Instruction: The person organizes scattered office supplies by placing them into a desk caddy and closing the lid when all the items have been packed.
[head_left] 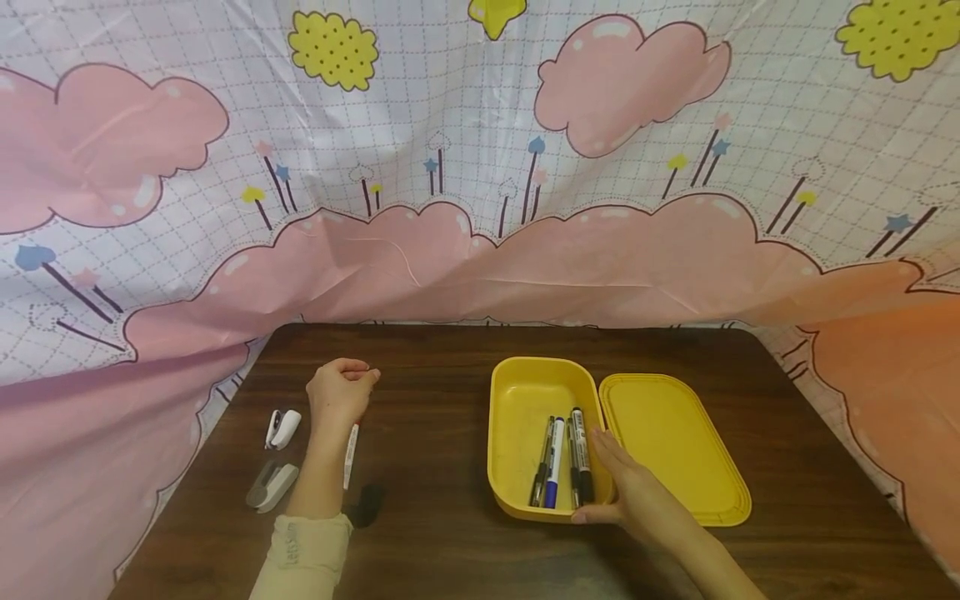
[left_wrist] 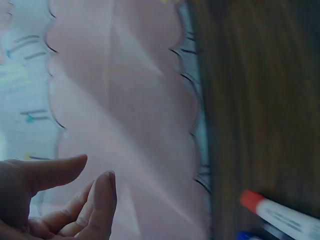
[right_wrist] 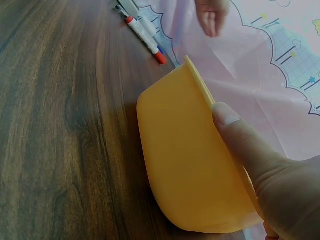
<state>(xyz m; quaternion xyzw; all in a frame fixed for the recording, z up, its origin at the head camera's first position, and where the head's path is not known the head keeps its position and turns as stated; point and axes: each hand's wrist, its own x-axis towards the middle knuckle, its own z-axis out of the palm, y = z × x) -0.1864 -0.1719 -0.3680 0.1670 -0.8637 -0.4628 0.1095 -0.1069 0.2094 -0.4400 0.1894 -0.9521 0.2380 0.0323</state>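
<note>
In the head view my left hand (head_left: pixel 341 396) hovers over the left side of the table. Its thumb and fingers (left_wrist: pixel 102 200) are loosely bent and apart, with nothing between them. Below its wrist lies a white marker (head_left: pixel 350 457) with a red cap. The left wrist view also shows part of a blue cap (left_wrist: pixel 245 235) beside it. My right hand (head_left: pixel 630 492) holds the near right corner of an open yellow box (head_left: pixel 513 433), thumb on the front rim and fingers along the right side. Inside the box, several pens and markers (head_left: pixel 555 462) lie side by side.
A flat yellow lid (head_left: pixel 675 442) lies right of the box. Far left are a small white stapler-like thing (head_left: pixel 283 429) and a grey-and-white one (head_left: pixel 272 487). A dark shape (head_left: pixel 367 504), hard to identify, is near the left sleeve. Patterned cloth (head_left: pixel 480 275) hangs behind the table.
</note>
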